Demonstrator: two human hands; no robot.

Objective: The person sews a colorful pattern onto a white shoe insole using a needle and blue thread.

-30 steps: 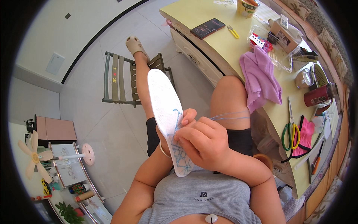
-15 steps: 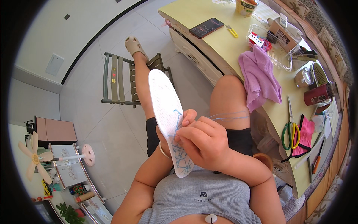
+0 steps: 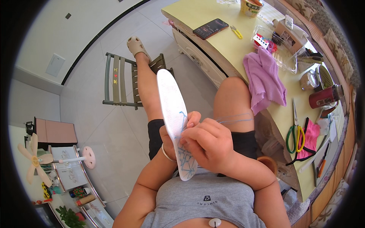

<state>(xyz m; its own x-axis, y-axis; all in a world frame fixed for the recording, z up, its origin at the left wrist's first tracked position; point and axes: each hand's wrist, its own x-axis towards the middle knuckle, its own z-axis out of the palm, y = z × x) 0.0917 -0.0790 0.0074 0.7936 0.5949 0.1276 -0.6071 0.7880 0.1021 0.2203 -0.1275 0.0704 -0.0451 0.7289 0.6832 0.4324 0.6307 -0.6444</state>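
At the frame centre, the left hand [image 3: 170, 142] grips a white insole [image 3: 173, 110] while the right hand [image 3: 207, 142] pinches blue thread [image 3: 235, 119] against it.

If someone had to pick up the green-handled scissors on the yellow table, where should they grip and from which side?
Probably by the green loop handles, coming from above on the person's side of the table. The scissors lie flat and closed, blades pointing toward the purple cloth and handles nearer the pink cloth, so the loops are open to fingers and the tips stay turned away.
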